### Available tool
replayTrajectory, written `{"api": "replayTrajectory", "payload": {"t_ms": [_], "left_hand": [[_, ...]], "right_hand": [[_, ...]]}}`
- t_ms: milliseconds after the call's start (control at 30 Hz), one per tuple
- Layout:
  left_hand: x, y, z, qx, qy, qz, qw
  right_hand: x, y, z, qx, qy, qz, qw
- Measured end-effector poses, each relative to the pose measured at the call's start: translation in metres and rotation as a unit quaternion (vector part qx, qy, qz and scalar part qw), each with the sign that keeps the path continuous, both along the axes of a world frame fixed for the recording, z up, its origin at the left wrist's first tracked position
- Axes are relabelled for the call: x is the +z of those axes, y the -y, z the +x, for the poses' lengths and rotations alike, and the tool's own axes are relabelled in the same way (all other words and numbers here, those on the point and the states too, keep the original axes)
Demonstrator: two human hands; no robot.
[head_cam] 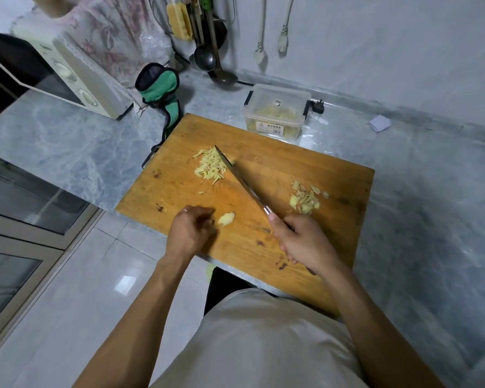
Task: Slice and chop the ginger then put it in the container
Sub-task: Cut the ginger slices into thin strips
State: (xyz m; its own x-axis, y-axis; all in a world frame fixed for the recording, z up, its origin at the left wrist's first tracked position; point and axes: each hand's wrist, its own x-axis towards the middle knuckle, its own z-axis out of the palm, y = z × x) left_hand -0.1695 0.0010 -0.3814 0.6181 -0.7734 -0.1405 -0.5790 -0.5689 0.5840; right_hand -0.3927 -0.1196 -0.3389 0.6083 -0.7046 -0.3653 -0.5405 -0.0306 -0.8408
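We take the wooden cutting board (263,233) as our reference. It lies on the grey marble countertop (417,205), its near edge overhanging the counter's front.

On the board's far-left part we find a pile of ginger strips (210,166). The knife (240,180) runs diagonally from that pile back toward the near-right; its blade tip sits against the pile's right side. We cannot tell whether the edge touches the wood.

The right hand (303,242), over the board's near-right part, is wrapped round the knife handle, thumb laid along the top near the bolster.

The left hand (189,229) is at the board's near-left edge, blurred, fingers curled. A small ginger piece (226,219) lies just beside its fingertips; we cannot tell whether the fingers touch it or pinch anything.

Toward the board's right side lies a heap of ginger peelings and trimmings (305,201).

Just beyond the board's far edge stands a clear plastic container (276,112), lid on, with yellowish pieces visible inside.

Off the board's far-left corner stands a green and black oven mitt (158,89), and further left a cream microwave oven (67,71). Ladles (207,57) hang on the wall beyond the board.
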Motion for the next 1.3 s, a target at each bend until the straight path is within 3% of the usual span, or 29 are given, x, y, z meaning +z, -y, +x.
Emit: {"api": "replayTrajectory", "payload": {"t_ms": [133,467,567,667,800,1000,1133,1300], "left_hand": [[-0.008,-0.015,0.000,-0.013,0.034,0.038,0.999],[-0.007,-0.016,0.004,0.010,0.016,0.088,0.996],[-0.005,-0.014,0.004,0.055,-0.018,0.082,0.995],[-0.001,-0.011,-0.003,0.125,-0.115,0.030,0.985],[0.000,-0.004,-0.015,0.112,-0.184,0.009,0.977],[0.003,0.013,-0.026,0.059,-0.070,-0.002,0.996],[0.006,0.030,-0.024,0.026,-0.012,0.067,0.997],[0.014,0.030,-0.014,0.125,-0.125,0.003,0.984]], "right_hand": [[-0.004,0.001,0.000,0.019,0.004,-0.004,1.000],[-0.010,-0.003,0.001,0.026,0.002,-0.001,1.000],[-0.009,-0.004,0.000,0.024,0.005,0.001,1.000],[-0.009,-0.004,-0.001,0.023,0.008,0.002,1.000],[-0.012,-0.003,-0.001,0.014,0.011,0.004,1.000],[-0.013,-0.003,-0.001,0.012,0.014,0.010,1.000],[-0.012,-0.003,0.000,0.011,0.016,0.013,1.000],[-0.012,-0.001,-0.003,0.017,0.016,0.003,1.000]]}}
